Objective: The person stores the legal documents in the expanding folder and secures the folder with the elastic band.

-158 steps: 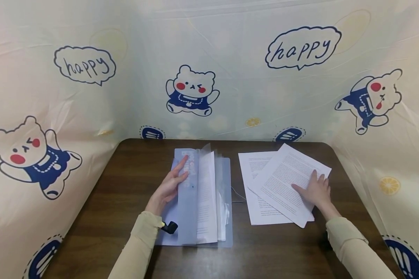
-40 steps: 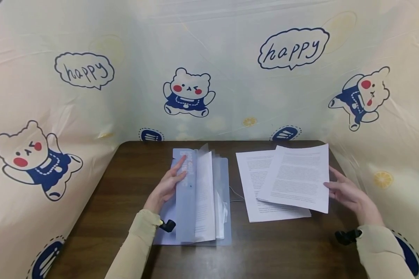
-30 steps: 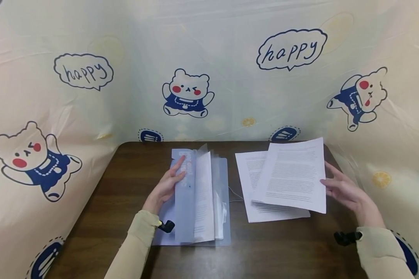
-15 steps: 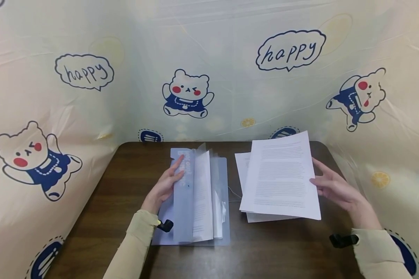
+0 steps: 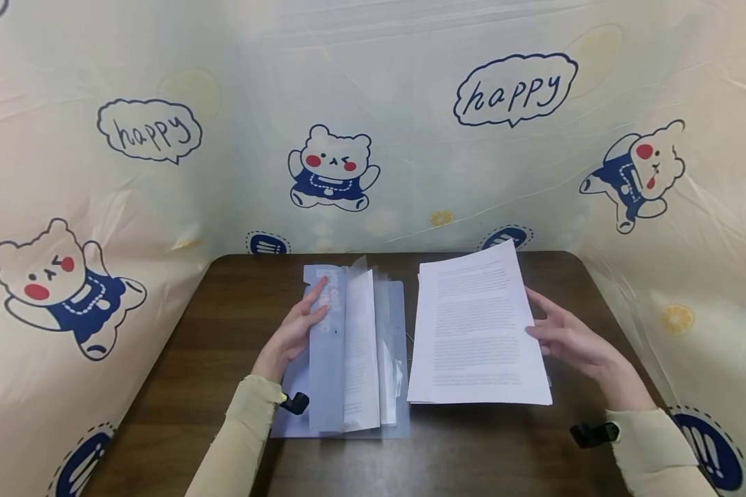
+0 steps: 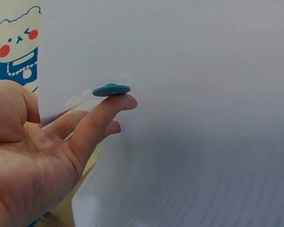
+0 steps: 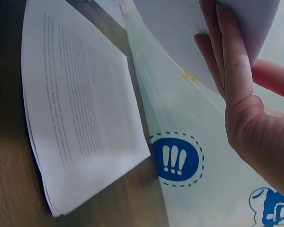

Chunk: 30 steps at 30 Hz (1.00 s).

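Observation:
A pale blue document folder (image 5: pixel 327 359) lies on the table, its cover flap raised over clear sleeves and printed sheets (image 5: pixel 362 352). My left hand (image 5: pixel 293 335) grips the flap's left edge, thumb and index finger on top. In the left wrist view one of its fingertips touches a blue-green button (image 6: pixel 111 90) on the pale flap. To the right of the folder, my right hand (image 5: pixel 568 338) pinches the right edge of several printed paper sheets (image 5: pixel 472 331), right side raised. Beneath them, in the right wrist view, more printed papers (image 7: pixel 85 109) lie on the table, mostly hidden from the head.
The dark wooden table (image 5: pixel 236 345) is walled in by a patterned cloth (image 5: pixel 423 159) at the back and both sides. A thin grey string (image 5: pixel 409 338) shows between folder and papers. Black wrist cameras (image 5: pixel 295 403) sit at the sleeves.
My right hand lifted the upper sheets from the table, turned them straight and carried them left over the lower papers. My left hand has stayed on the flap.

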{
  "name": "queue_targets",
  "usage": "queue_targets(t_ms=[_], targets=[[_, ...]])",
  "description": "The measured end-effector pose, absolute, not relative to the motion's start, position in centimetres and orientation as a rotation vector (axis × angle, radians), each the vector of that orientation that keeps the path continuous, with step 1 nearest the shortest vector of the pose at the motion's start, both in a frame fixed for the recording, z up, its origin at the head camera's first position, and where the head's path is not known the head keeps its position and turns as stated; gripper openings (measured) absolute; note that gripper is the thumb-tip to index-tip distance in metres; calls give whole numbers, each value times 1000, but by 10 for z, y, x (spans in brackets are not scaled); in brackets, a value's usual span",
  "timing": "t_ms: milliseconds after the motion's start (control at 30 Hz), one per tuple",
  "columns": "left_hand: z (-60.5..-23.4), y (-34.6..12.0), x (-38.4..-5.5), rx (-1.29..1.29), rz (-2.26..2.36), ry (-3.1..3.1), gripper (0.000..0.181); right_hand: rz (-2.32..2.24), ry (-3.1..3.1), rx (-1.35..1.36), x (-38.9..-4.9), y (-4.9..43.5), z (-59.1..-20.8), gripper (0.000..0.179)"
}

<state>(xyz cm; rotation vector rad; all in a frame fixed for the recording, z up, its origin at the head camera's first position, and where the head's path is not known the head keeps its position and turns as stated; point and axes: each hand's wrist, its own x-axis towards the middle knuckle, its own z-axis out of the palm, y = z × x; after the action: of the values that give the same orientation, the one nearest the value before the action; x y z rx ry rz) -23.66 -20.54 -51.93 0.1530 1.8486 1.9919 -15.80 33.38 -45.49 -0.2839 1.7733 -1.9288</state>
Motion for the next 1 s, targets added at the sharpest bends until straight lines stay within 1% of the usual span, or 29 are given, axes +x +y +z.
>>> queue_targets(t_ms=[567, 1000], targets=[[-516, -204, -235, 158, 2002, 1818, 69, -1893, 1645, -391, -156, 300, -474, 94], [-520, -204, -237, 185, 1982, 1871, 70, -1841, 1622, -336, -174, 275, -480, 94]])
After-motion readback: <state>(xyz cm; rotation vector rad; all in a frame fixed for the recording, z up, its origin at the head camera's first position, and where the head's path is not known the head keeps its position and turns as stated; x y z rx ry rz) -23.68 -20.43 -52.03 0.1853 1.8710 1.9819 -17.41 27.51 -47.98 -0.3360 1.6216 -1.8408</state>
